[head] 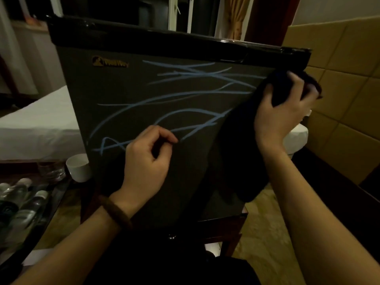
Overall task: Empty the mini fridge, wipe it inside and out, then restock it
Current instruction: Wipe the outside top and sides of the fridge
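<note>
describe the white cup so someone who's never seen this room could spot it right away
Find the dark mini fridge door scrawled with blue lines, then drop to its lower left corner. The white cup stands there, beside a clear glass. It is the only opaque white vessel; the bottles nearby are transparent.

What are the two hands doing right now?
Left hand: fingers curled, thumb to fingertips on the fridge door; holds nothing visible.
Right hand: grips a dark cloth.

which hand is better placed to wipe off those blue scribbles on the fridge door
Right. The right hand already grips the dark cloth against the fridge door beside the blue scribbles. The left hand holds no cloth.
</note>
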A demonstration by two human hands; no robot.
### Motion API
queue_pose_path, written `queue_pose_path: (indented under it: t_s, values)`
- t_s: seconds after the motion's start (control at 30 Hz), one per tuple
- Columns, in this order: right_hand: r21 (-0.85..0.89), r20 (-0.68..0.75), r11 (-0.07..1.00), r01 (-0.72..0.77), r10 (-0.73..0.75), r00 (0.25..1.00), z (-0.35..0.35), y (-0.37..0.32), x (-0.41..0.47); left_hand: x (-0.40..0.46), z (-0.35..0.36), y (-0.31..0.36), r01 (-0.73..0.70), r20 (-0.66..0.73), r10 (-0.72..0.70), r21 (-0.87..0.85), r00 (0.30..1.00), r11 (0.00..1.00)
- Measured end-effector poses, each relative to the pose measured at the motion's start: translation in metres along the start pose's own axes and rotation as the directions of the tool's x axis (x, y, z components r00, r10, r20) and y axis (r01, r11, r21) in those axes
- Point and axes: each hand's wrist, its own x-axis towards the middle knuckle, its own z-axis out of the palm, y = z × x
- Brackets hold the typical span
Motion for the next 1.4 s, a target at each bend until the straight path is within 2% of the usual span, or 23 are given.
queue_pose_path:
  t_s: [0.07,0.13,0.17,0.23,0.27,0.3,0.33,0.37,0.4,0.47,0.53,0.6,0.67,0.77,0.83,0.9,0.97,1.03,1.1,1.2,1.27,1.3,1.4]
  values:
    - [-0.063,-0.016,0.998,0.007,-0.008,1.000,0.006,-0.011,-0.008,0.004,-0.002,0.005,-0.014,-0.001,0.014,0.006,1.000,1.000]
    - [-0.121,0.105,0.958,0.261,-0.249,0.963,0.006,-0.009,-0.046,0.004,0.001,0.005,-0.017,-0.018,0.017,-0.010,1.000,1.000]
    - [-0.138,0.218,0.890,0.435,-0.402,0.890,0.005,-0.004,-0.069,0.004,0.004,0.005,-0.029,-0.028,0.029,-0.003,0.999,1.000]
    - [-0.060,0.439,0.669,0.741,-0.649,0.622,-0.003,0.011,-0.098,0.000,0.009,0.004,-0.084,-0.031,0.085,0.039,0.996,0.996]
    - [-0.003,0.488,0.570,0.822,-0.716,0.498,-0.006,0.018,-0.098,-0.001,0.010,0.004,-0.113,-0.029,0.115,0.062,0.993,0.992]
    - [0.023,0.508,0.515,0.857,-0.744,0.434,-0.008,0.023,-0.089,-0.002,0.010,0.004,-0.136,-0.025,0.139,0.086,0.990,0.987]
    - [0.003,0.498,0.515,0.857,-0.744,0.445,-0.010,0.025,-0.078,-0.003,0.008,0.003,-0.155,-0.020,0.158,0.113,0.987,0.981]
    - [-0.043,0.454,0.579,0.814,-0.715,0.532,-0.010,0.026,-0.065,-0.002,0.005,0.002,-0.166,-0.017,0.170,0.143,0.985,0.976]
    - [-0.094,0.374,0.702,0.706,-0.632,0.679,-0.010,0.026,-0.049,0.000,0.002,0.000,-0.172,-0.020,0.178,0.176,0.984,0.969]
    - [-0.105,0.187,0.941,0.322,-0.299,0.936,-0.010,0.017,-0.011,0.004,-0.006,-0.003,-0.180,-0.039,0.193,0.227,0.980,0.957]
    - [-0.086,0.049,0.996,0.034,-0.029,0.998,-0.007,0.004,0.007,0.008,-0.011,-0.006,-0.179,-0.053,0.197,0.247,0.979,0.952]
    - [-0.109,0.049,0.994,0.015,-0.010,0.999,-0.001,-0.010,-0.004,0.010,-0.014,-0.009,-0.178,-0.058,0.198,0.246,0.979,0.953]
    - [-0.114,0.121,0.968,0.222,-0.209,0.970,0.006,-0.022,-0.036,0.011,-0.015,-0.011,-0.196,-0.058,0.215,0.234,0.975,0.952]
    - [-0.081,0.283,0.831,0.550,-0.510,0.812,0.011,-0.030,-0.075,0.015,-0.018,-0.011,-0.250,-0.040,0.272,0.285,0.961,0.925]
    - [-0.073,0.323,0.796,0.601,-0.552,0.769,0.008,-0.024,-0.066,0.022,-0.024,-0.010,-0.295,-0.010,0.318,0.348,0.948,0.890]
    - [-0.094,0.255,0.864,0.495,-0.460,0.850,0.002,-0.014,-0.046,0.030,-0.032,-0.008,-0.340,0.038,0.362,0.446,0.931,0.828]
    - [-0.073,0.126,0.982,0.176,-0.166,0.978,-0.005,-0.005,-0.020,0.034,-0.041,-0.008,-0.374,0.067,0.399,0.517,0.915,0.770]
    - [-0.049,0.045,0.992,-0.114,0.116,0.992,-0.008,-0.002,-0.004,0.033,-0.051,-0.008,-0.380,0.061,0.417,0.543,0.907,0.749]
    - [-0.087,0.020,0.986,-0.143,0.145,0.989,-0.004,-0.009,-0.011,0.029,-0.062,-0.009,-0.367,0.042,0.412,0.541,0.910,0.756]
    - [-0.125,0.061,0.991,0.052,-0.044,0.997,0.013,-0.036,-0.063,0.019,-0.074,-0.013,-0.324,0.006,0.378,0.526,0.926,0.786]
    - [-0.117,0.181,0.963,0.244,-0.221,0.958,0.023,-0.058,-0.117,0.012,-0.078,-0.015,-0.283,-0.031,0.343,0.500,0.939,0.819]
    - [-0.106,0.255,0.926,0.364,-0.328,0.910,0.026,-0.068,-0.142,0.009,-0.079,-0.016,-0.258,-0.050,0.322,0.489,0.946,0.833]
    - [0.006,0.394,0.732,0.681,-0.628,0.671,0.025,-0.076,-0.184,0.003,-0.080,-0.021,-0.161,-0.109,0.235,0.457,0.966,0.875]
